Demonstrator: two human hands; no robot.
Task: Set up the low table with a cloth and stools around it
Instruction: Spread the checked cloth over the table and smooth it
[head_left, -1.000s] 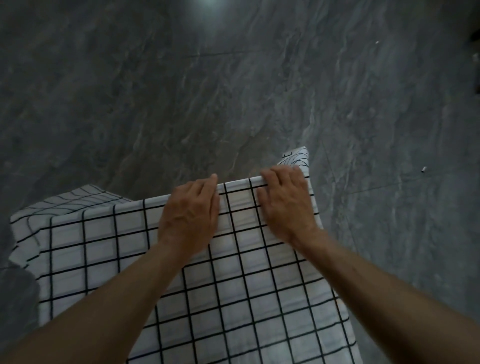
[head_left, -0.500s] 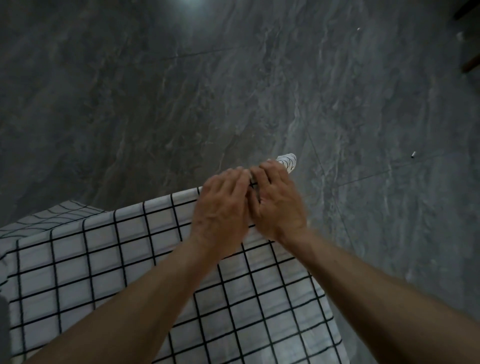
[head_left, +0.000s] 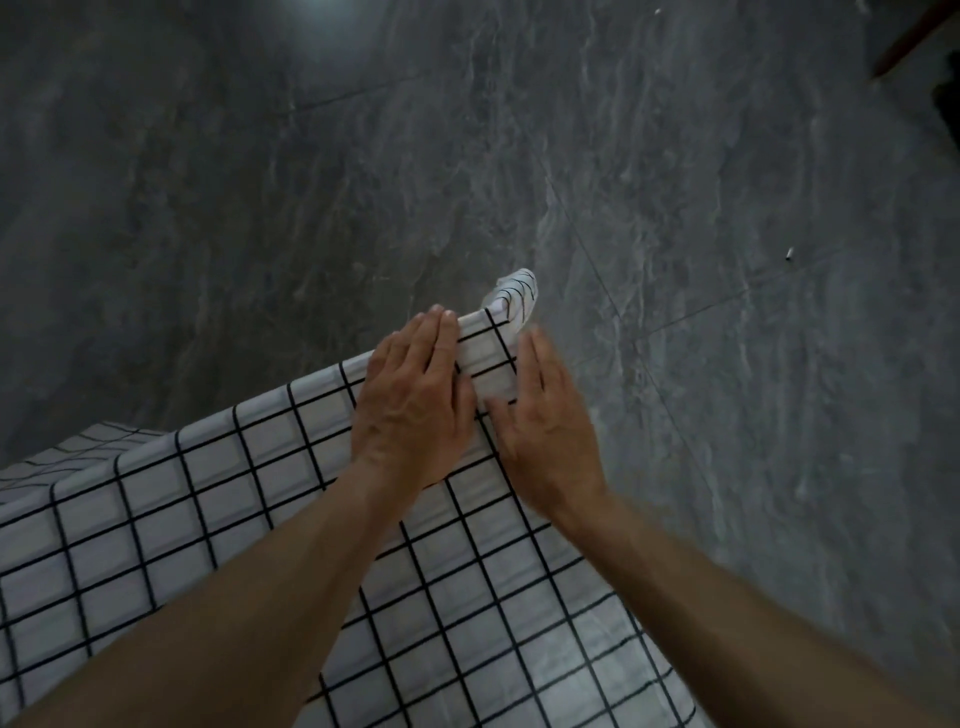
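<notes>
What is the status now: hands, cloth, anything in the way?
Left hand flat on the cloth at the far corner. Right hand flat along the corner's side, fingers straight. Cloth covers the top, corner flap sticking up. No stools in view.

You have one cloth (head_left: 218, 525) in view, white with a black grid, spread over one raised surface that it hides completely. You have two hands on it: one left hand (head_left: 413, 400) and one right hand (head_left: 543, 421), with two bare forearms leading to them. One dark stone floor (head_left: 675, 208) lies around, carrying one small pale speck (head_left: 789, 254). One brownish object (head_left: 906, 39), blurred, cuts the top right corner.
</notes>
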